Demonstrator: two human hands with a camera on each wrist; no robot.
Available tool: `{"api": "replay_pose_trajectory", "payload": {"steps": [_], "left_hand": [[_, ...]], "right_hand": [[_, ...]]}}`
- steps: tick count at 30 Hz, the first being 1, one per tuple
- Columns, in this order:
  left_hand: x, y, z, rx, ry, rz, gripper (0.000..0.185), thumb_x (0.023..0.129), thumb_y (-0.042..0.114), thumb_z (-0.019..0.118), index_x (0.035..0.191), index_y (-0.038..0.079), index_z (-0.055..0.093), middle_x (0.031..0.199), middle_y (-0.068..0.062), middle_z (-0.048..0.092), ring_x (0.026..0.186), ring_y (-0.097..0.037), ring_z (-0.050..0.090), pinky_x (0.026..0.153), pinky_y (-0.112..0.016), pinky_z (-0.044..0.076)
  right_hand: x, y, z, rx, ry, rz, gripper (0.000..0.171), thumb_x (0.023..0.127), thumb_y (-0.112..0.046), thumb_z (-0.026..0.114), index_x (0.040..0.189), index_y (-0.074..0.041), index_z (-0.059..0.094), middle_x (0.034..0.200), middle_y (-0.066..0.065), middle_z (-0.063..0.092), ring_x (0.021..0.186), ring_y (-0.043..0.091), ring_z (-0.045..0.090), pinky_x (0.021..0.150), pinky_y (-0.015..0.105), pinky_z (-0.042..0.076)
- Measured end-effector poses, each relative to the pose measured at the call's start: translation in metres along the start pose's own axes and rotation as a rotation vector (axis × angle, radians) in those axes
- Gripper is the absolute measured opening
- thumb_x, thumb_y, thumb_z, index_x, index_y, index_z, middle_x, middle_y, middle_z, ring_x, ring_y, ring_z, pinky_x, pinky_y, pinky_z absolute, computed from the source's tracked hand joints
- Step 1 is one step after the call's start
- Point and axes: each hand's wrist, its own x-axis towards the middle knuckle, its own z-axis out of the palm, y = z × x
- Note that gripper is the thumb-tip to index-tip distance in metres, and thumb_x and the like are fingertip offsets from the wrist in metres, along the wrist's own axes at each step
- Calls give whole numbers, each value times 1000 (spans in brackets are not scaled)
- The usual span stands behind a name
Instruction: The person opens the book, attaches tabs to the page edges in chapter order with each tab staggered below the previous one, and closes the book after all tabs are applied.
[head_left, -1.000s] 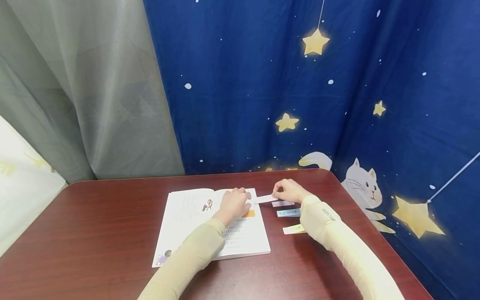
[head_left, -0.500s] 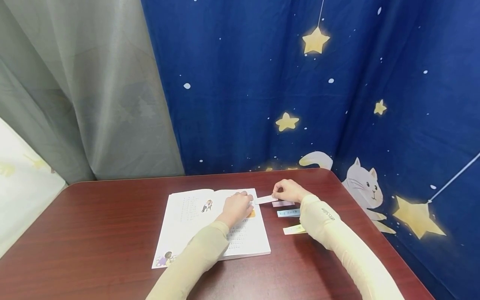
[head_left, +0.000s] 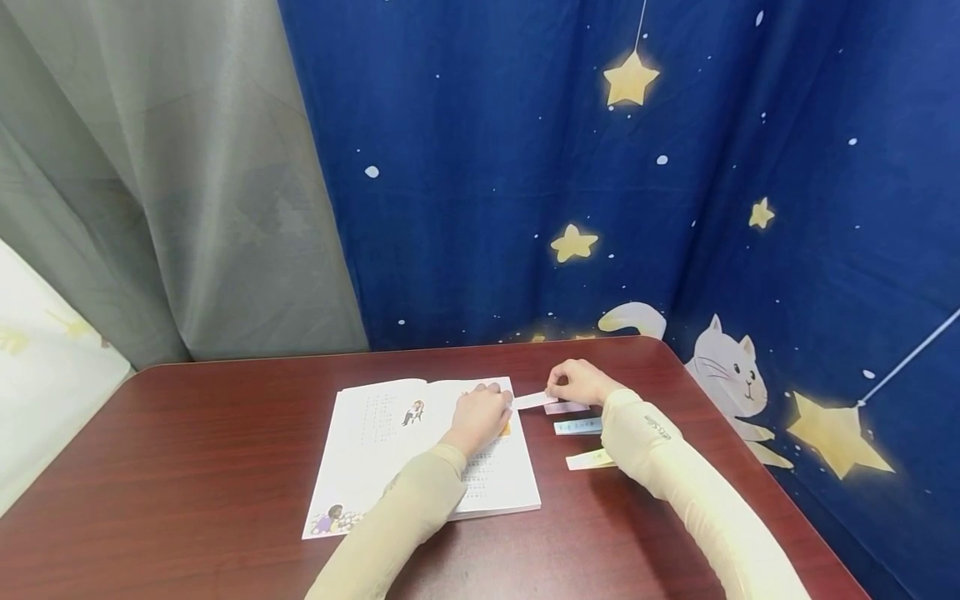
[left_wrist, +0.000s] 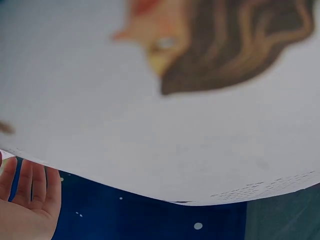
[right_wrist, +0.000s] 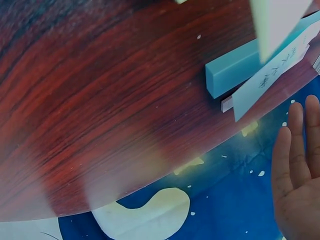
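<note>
Head view: the left hand lies on the right page of the open book, fingers lightly curled over the page near its outer edge. Against the frames of the last second it has slid slightly nearer and to the right, now covering most of the orange patch on that page; the forearm has swung in with it. The right hand is unchanged: its grip pinches one end of a white paper strip, whose free end touches the book's right edge beside the left fingertips. My reading: the strip is being lined up with the page, not yet laid on it. Three more strips lie on the bench under the right forearm: pink, blue, yellow.

Left wrist view: only a blurred page illustration at close range and open fingers; no strip shows.

Right wrist view: bench grain, a blue block with a written strip across it, detail the head view lacks. Fingers appear straight; the pinch itself is out of frame.
</note>
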Motion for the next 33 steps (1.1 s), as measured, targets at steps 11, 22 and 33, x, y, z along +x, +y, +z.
{"api": "replay_pose_trajectory", "payload": {"steps": [11, 22, 33], "left_hand": [[0, 0, 0, 28, -4, 10, 16, 82, 27, 57, 94, 19, 65, 84, 1, 56, 76, -19, 54, 58, -37, 46], [-2, 0, 3, 60, 36, 121, 10, 77, 20, 61, 84, 17, 66, 82, 6, 62, 74, -15, 54, 62, -34, 44], [-2, 0, 2, 68, -8, 154, 12, 73, 21, 66, 84, 18, 68, 81, 6, 63, 75, -15, 54, 66, -32, 40]], "right_hand": [[2, 5, 4, 14, -5, -18, 5, 77, -11, 63, 72, -13, 64, 66, -7, 57, 65, 11, 49, 66, 29, 40], [2, 4, 7, 28, -14, 12, 7, 77, -11, 63, 71, -13, 64, 65, -7, 57, 64, 11, 49, 65, 29, 40], [2, 5, 9, 27, -15, 27, 6, 77, -11, 63, 71, -13, 64, 64, -6, 56, 63, 11, 48, 64, 29, 40]]}}
